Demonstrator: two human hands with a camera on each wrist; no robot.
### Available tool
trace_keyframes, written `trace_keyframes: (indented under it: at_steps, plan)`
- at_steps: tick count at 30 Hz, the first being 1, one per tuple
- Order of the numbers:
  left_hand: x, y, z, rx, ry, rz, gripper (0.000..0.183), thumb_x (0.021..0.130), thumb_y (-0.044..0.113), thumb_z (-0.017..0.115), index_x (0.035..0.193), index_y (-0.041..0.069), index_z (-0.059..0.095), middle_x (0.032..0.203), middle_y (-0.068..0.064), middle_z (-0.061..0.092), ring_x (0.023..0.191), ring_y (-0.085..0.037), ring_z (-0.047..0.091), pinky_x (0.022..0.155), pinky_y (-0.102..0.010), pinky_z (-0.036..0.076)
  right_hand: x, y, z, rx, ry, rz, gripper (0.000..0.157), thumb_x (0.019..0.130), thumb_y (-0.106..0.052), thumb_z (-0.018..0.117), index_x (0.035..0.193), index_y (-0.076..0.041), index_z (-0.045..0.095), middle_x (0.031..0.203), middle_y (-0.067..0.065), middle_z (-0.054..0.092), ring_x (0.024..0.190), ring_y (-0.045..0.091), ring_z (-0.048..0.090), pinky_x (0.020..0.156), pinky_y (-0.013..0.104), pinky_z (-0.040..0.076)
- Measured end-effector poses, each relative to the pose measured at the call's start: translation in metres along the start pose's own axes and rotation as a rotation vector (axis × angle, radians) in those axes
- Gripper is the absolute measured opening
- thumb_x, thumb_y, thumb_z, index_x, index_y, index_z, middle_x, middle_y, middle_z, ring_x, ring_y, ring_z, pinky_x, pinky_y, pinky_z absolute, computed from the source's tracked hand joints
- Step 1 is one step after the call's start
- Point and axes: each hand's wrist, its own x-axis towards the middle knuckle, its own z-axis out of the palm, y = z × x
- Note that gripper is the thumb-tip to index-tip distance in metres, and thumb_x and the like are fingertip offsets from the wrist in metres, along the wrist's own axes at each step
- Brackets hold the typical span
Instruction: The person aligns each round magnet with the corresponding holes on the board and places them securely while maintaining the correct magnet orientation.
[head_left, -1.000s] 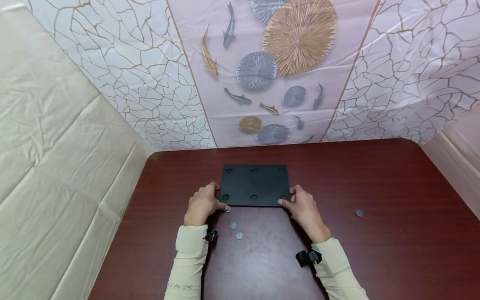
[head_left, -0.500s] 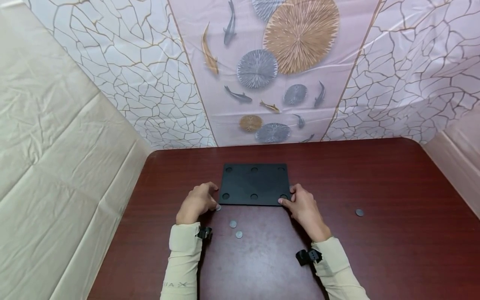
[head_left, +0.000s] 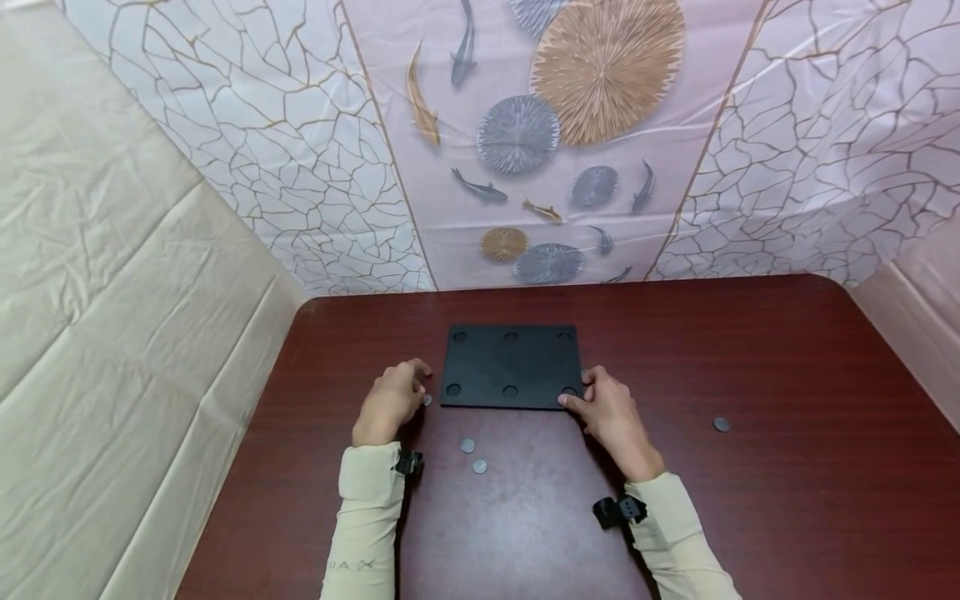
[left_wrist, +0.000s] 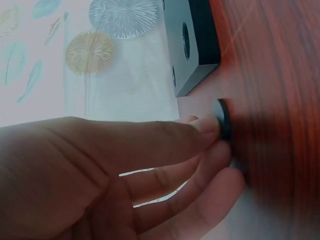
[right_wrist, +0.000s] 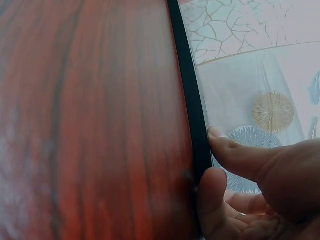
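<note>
Just left of the black board, my left hand (head_left: 390, 404) pinches a small coin-like grey disc (left_wrist: 223, 119) by thumb and fingertips, close over the wood. The flat rectangular board (head_left: 513, 367) has several round recesses along its near and far edges. My right hand (head_left: 609, 417) grips the board's near right corner, thumb on the top face near a recess and fingers at the side. In the right wrist view, the thumb and fingers of that hand (right_wrist: 245, 185) meet the board's dark edge (right_wrist: 192, 107).
Two similar discs lie in front of the board, one disc (head_left: 467, 445) slightly behind the other disc (head_left: 480, 467). Another disc (head_left: 722, 424) lies far to the right. Patterned cloth (head_left: 517, 200) hangs behind the brown table (head_left: 810, 500), and pale cloth (head_left: 135, 350) rises at the left.
My left hand has moved left and slightly away from me, carrying the disc from the board's near left corner to beside its left edge. The right hand has kept its grip.
</note>
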Motion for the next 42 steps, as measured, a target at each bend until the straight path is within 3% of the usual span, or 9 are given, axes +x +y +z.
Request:
trace_keyframes:
  at_steps: [6, 11, 14, 17, 26, 36, 42]
  plan:
    - [0.0, 0.002, 0.002, -0.006, 0.032, 0.033, 0.032, 0.103, 0.0, 0.062, 0.134, 0.007, 0.068, 0.094, -0.006, 0.069, 0.064, -0.02, 0.058, 0.059, -0.033, 0.043, 0.0, 0.003, -0.003, 0.021, 0.011, -0.016, 0.048, 0.1, -0.021, 0.076, 0.133, 0.004, 0.052, 0.097, 0.012, 0.056, 0.058, 0.018, 0.063, 0.058, 0.033, 0.052]
    - [-0.005, 0.003, 0.0, -0.016, 0.085, 0.052, 0.03, 0.102, 0.01, 0.071, 0.132, 0.009, 0.069, 0.109, -0.01, 0.071, 0.082, -0.023, 0.067, 0.071, -0.042, 0.055, 0.0, 0.003, -0.002, 0.036, 0.015, -0.018, 0.045, 0.099, -0.021, 0.077, 0.13, 0.003, 0.053, 0.094, 0.012, 0.057, 0.057, 0.019, 0.062, 0.057, 0.033, 0.052]
    - [-0.009, 0.004, -0.004, -0.023, 0.127, 0.079, 0.03, 0.1, 0.015, 0.074, 0.129, 0.01, 0.069, 0.11, -0.009, 0.072, 0.09, -0.024, 0.068, 0.079, -0.047, 0.056, 0.0, 0.002, 0.0, 0.054, 0.014, -0.025, 0.044, 0.099, -0.02, 0.078, 0.128, 0.002, 0.053, 0.093, 0.012, 0.056, 0.057, 0.019, 0.062, 0.057, 0.033, 0.053]
    - [-0.014, 0.005, -0.006, -0.039, 0.15, 0.116, 0.028, 0.1, 0.017, 0.074, 0.127, 0.01, 0.07, 0.106, -0.005, 0.072, 0.088, -0.021, 0.068, 0.077, -0.046, 0.055, 0.001, 0.002, 0.0, 0.07, 0.011, -0.032, 0.042, 0.099, -0.02, 0.078, 0.126, 0.001, 0.053, 0.093, 0.012, 0.056, 0.057, 0.02, 0.062, 0.056, 0.033, 0.054]
    - [-0.042, 0.001, 0.008, -0.096, 0.107, 0.265, 0.022, 0.095, 0.012, 0.08, 0.117, 0.01, 0.075, 0.099, 0.002, 0.074, 0.09, -0.014, 0.071, 0.08, -0.039, 0.059, 0.001, 0.007, -0.002, 0.066, 0.023, -0.035, 0.041, 0.098, -0.02, 0.078, 0.125, 0.0, 0.054, 0.094, 0.012, 0.057, 0.055, 0.018, 0.063, 0.055, 0.033, 0.055]
    - [-0.069, 0.011, 0.037, 0.031, 0.026, 0.382, 0.017, 0.089, 0.014, 0.087, 0.104, 0.013, 0.081, 0.094, 0.003, 0.074, 0.083, -0.008, 0.069, 0.071, -0.029, 0.057, 0.001, 0.009, -0.001, 0.079, 0.024, -0.017, 0.041, 0.098, -0.021, 0.079, 0.124, 0.0, 0.054, 0.096, 0.012, 0.059, 0.055, 0.018, 0.064, 0.055, 0.034, 0.056]
    - [-0.084, 0.024, 0.053, 0.222, 0.145, 0.383, 0.022, 0.085, 0.028, 0.091, 0.1, 0.015, 0.082, 0.096, 0.002, 0.074, 0.083, -0.017, 0.074, 0.064, -0.036, 0.059, 0.002, 0.008, -0.003, 0.068, 0.028, -0.021, 0.041, 0.098, -0.021, 0.079, 0.124, -0.001, 0.055, 0.097, 0.012, 0.06, 0.054, 0.018, 0.063, 0.055, 0.034, 0.056]
